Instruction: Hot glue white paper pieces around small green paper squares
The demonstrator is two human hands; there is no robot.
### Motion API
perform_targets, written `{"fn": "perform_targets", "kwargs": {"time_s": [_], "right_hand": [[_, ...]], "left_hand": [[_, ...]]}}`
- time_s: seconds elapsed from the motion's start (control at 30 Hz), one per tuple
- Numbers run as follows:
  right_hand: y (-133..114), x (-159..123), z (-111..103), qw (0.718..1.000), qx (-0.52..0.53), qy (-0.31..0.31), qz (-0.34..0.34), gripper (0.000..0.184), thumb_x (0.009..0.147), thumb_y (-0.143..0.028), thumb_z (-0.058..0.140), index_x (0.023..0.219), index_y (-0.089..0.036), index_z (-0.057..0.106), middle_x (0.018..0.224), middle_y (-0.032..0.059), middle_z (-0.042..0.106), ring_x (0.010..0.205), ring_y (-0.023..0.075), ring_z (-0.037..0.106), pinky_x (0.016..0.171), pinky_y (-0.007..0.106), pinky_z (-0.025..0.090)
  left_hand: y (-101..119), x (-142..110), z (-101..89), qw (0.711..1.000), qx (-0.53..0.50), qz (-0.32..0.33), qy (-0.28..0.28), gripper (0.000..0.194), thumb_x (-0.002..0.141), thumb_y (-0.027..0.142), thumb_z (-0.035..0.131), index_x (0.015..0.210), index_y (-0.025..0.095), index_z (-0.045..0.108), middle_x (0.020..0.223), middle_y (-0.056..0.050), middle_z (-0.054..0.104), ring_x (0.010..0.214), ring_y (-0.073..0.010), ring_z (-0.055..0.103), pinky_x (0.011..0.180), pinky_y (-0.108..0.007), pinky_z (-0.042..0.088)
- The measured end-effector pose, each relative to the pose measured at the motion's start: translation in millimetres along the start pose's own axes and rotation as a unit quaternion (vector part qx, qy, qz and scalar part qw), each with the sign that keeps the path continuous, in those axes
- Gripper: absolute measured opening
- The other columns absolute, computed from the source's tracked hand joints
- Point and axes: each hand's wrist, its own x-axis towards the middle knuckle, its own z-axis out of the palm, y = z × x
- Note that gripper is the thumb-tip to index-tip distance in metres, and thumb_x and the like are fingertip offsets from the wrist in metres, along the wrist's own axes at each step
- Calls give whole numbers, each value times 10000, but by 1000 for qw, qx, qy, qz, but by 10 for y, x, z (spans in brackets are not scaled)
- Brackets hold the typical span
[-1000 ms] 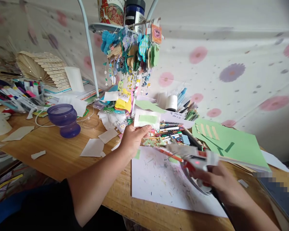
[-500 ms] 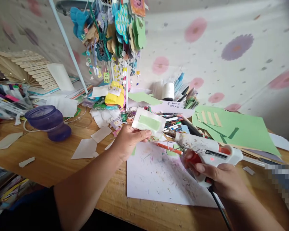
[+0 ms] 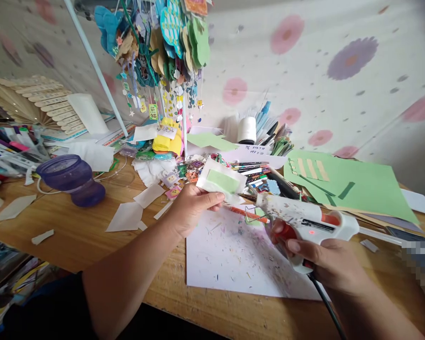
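Observation:
My left hand (image 3: 198, 205) pinches a small white card by its lower edge, with a green paper rectangle (image 3: 222, 181) on its face. My right hand (image 3: 322, 264) is wrapped round the handle of a white and orange hot glue gun (image 3: 293, 215), fingers at its orange trigger. The gun's nozzle points left, close to the card's right lower corner; whether they touch I cannot tell. A small red light glows on its side, and a glue stick sticks out behind. Beneath both hands lies a stained white sheet (image 3: 226, 259), with an orange pen (image 3: 248, 213) across its far edge.
A purple jar (image 3: 71, 179) stands to the left among white paper scraps (image 3: 125, 217). Green paper sheets (image 3: 354, 189) lie at the right. Pens, a white thread spool (image 3: 247, 130) and hanging paper crafts (image 3: 173, 42) fill the back. The gun's black cord (image 3: 327, 304) runs toward me.
The card tilts slightly more and sits a little further right, closer to the nozzle. The glue gun stays almost in place, and the view has shifted slightly.

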Motion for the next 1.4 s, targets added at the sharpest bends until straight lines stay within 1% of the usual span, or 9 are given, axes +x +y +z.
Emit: {"fn": "perform_targets", "kwargs": {"time_s": [0.23, 0.33, 0.43, 0.5, 0.87, 1.0, 1.07, 1.2, 1.4], "right_hand": [[12, 15, 34, 990, -105, -43, -83, 184, 744, -411, 740, 847, -258, 743, 798, 63, 731, 717, 244, 670, 668, 371, 584], [20, 16, 54, 985, -132, -48, -100, 178, 772, -414, 715, 854, -257, 737, 794, 70, 726, 707, 243, 662, 685, 385, 580], [29, 26, 69, 984, -137, -40, -107, 199, 769, -434, 713, 839, -249, 735, 779, 79, 727, 684, 245, 660, 671, 393, 582], [34, 35, 78, 984, -138, -34, -106, 217, 763, -447, 715, 841, -245, 737, 761, 83, 725, 661, 243, 658, 652, 391, 583], [-44, 40, 94, 985, -140, -28, -100, 259, 752, -491, 702, 769, -234, 720, 705, 77, 722, 616, 237, 669, 528, 328, 562], [-57, 51, 76, 986, -127, -29, -108, 229, 732, -473, 723, 745, -244, 708, 688, 55, 708, 619, 228, 657, 543, 326, 557], [-42, 49, 59, 990, -100, -30, -91, 222, 721, -460, 737, 738, -242, 703, 682, 48, 700, 610, 220, 648, 540, 321, 553], [-10, 25, 33, 998, -45, -39, -7, 226, 711, -449, 755, 742, -229, 711, 735, 60, 717, 662, 227, 657, 596, 326, 562], [2, 7, 83, 999, -29, -32, 27, 222, 681, -417, 772, 749, -211, 726, 730, 45, 693, 658, 200, 614, 595, 293, 526]], "left_hand": [[-56, -4, 7, 999, 12, 13, 49, 128, 648, 267, 772, 699, 169, 707, 596, 13, 613, 568, -83, 509, 597, -239, 438], [-53, -16, 30, 998, 3, 17, 62, 153, 648, 261, 773, 773, 182, 731, 708, -6, 681, 641, -98, 558, 641, -241, 451], [-37, -19, 52, 998, -20, 19, 49, 223, 647, 253, 772, 862, 196, 748, 903, -44, 739, 807, -144, 632, 731, -261, 477], [-28, -18, 60, 998, -30, 22, 44, 233, 648, 245, 770, 875, 196, 749, 948, -52, 745, 854, -160, 645, 761, -272, 485], [-12, -11, 81, 997, -57, 29, 41, 291, 633, 182, 762, 922, 188, 734, 922, -55, 742, 846, -175, 658, 726, -280, 529], [2, -13, 85, 996, -68, 21, 58, 277, 610, 173, 775, 884, 169, 735, 892, -64, 737, 813, -175, 655, 711, -284, 534], [8, -15, 82, 995, -81, 10, 60, 258, 602, 175, 782, 856, 163, 737, 879, -66, 732, 809, -173, 651, 707, -282, 535], [18, -17, 74, 994, -95, -12, 55, 244, 589, 187, 792, 823, 157, 730, 871, -68, 723, 804, -169, 637, 696, -282, 532], [27, -23, 83, 996, -87, -13, 31, 249, 600, 201, 794, 836, 165, 726, 866, -58, 716, 805, -166, 640, 686, -271, 523]]}}
